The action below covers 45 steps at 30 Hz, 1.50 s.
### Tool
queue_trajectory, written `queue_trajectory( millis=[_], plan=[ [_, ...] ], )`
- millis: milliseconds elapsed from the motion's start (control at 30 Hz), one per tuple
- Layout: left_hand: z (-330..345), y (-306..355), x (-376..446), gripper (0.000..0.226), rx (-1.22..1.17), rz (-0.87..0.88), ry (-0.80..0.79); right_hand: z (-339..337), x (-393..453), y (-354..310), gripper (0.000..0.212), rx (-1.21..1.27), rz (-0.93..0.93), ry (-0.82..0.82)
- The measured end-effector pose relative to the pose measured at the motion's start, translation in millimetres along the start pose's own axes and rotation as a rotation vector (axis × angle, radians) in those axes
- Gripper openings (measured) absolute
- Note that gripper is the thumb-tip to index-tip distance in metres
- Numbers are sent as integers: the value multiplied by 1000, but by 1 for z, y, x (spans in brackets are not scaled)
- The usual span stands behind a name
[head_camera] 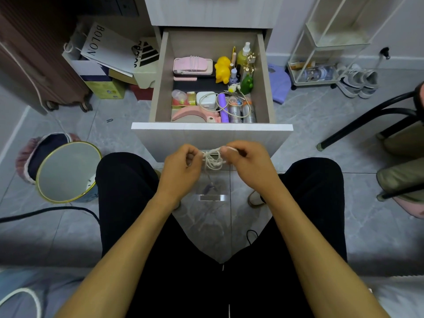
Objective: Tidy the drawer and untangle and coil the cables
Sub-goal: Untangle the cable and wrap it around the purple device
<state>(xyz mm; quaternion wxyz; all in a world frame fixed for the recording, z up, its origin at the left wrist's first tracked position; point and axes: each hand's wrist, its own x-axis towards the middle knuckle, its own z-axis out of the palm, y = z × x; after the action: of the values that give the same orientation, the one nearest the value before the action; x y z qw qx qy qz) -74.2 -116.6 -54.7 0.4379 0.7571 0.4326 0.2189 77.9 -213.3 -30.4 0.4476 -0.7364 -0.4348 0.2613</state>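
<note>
White cable (213, 159) (tangled) pinched between both hands

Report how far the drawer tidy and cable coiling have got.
Done: the drawer is pulled open, and one white cord lies wrapped around the pink case. In hand: the left hand and right hand pinch a small white cable bundle in front of the drawer. Left: a loose white cable sprawls over the charger and bottles, and the items sit jumbled.

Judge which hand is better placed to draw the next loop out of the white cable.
Probably the right hand: its grip pinches the white cable at a strand running free above the bundle. The left hand holds the bundle's side, steadying it.
</note>
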Motion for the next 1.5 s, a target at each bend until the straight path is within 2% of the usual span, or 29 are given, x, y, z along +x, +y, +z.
queue_trajectory(
  millis=[67, 167, 267, 333, 400, 433, 533, 600, 700, 800, 933, 1000, 1100, 1267, 1333, 1433, 1500],
  plan=[
    [1, -6, 4, 14, -22, -78, 27, 4, -5, 4, 33, 33, 39, 97],
    [4, -7, 4, 14, 99, -47, -9, 13, -7, 19, 25, -254, 76, 37],
    [4, -1, -1, 12, 222, 62, -70, 18, -4, 21, 26, -543, -67, -14],
    [5, 3, -2, 10, 229, 96, -83, 20, 1, 13, 26, -592, -132, -98],
    [4, 4, -2, 9, 164, 80, -70, 18, 4, 7, 25, -495, -141, -160],
    [4, 4, -1, 9, 101, 48, -52, 16, 4, 5, 24, -408, -145, -133],
    [2, -4, 5, 13, -47, -137, 17, 10, -4, 6, 23, -108, -77, 81],
    [0, -13, 8, 18, -30, -220, 41, 8, -12, 11, 26, -29, 27, 157],
    [-2, -18, 3, 16, 57, -192, 5, 9, -15, 21, 21, -211, 125, 21],
    [4, -11, -4, 14, 168, -60, -72, 15, -11, 19, 16, -383, 44, -66],
    [7, 0, -6, 13, 217, 58, -110, 27, 2, 4, 25, -535, -12, -171],
    [7, -1, -6, 11, 211, 76, -66, 29, 5, 6, 27, -501, -10, -151],
    [7, -5, -4, 7, 191, 79, 81, 31, 2, 16, 30, -390, 24, -53],
    [25, 1, -9, 13, 82, -100, 191, 42, -11, 23, 30, -297, 77, 14],
    [28, 1, -13, 13, 48, -93, 170, 39, -14, 25, 32, -259, 133, 32],
    [28, -4, -15, 9, 92, 28, 78, 31, -15, 28, 35, -164, 229, 62],
    [29, -6, -13, 7, 138, 63, 86, 28, -17, 28, 36, -141, 244, 61]
  ],
)
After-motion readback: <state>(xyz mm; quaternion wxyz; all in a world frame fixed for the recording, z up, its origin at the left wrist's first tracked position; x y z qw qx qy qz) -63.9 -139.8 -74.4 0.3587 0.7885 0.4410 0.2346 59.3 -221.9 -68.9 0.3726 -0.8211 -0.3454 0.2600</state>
